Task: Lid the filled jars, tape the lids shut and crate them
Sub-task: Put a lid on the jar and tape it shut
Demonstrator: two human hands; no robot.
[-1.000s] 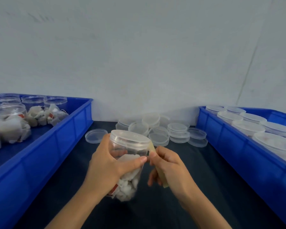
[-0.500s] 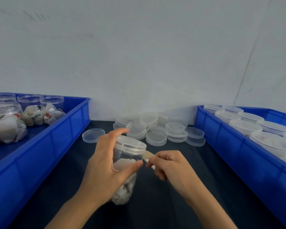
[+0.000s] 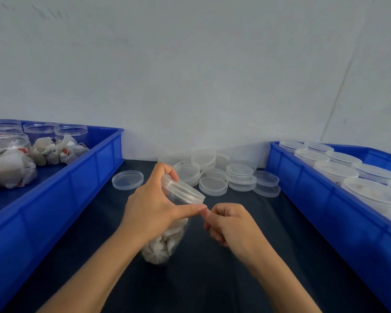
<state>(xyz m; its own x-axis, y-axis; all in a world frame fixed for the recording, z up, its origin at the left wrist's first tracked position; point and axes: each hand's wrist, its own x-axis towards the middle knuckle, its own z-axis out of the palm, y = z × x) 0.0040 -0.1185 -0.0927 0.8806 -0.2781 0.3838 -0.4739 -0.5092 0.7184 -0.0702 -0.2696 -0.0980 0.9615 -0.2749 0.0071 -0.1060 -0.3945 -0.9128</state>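
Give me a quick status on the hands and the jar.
Left hand grips lidded jar, tilted on the dark table. Right hand fingers curled at the lid edge; tape not discernible. Nothing in the way.

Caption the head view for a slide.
Left hand grips a lidded jar on the dark table; right hand meets it, between two blue crates.

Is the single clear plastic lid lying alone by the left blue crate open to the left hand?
Probably yes: the single clear plastic lid lies uncovered on dark table, nothing over it, but the left hand grips the filled clear jar.
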